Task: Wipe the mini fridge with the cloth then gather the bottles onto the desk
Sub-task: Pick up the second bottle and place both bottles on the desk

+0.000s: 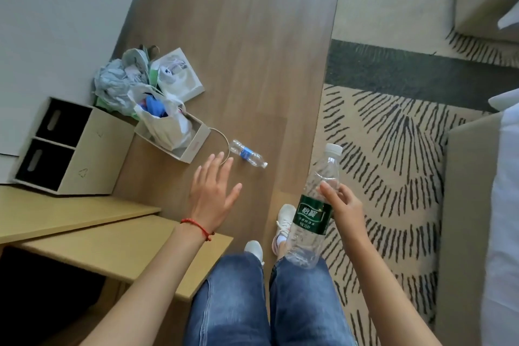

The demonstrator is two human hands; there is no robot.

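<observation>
Gripping a green-labelled bottle (pixel 311 215), right hand (pixel 341 206); left hand (pixel 213 191) spread over seemingly bare floor (pixel 252 64).

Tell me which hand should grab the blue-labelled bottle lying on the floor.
Left. The left hand is open, empty and stretched toward the blue-labelled bottle on the floor, while the right hand already grips the green-labelled bottle.

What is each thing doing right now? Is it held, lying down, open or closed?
Green-label bottle: capped, upright, held by the right hand.
Blue-label bottle: lying on its side on the floor, untouched.
Left hand: open, empty, fingers spread.
Paper bag: open, stuffed.
</observation>
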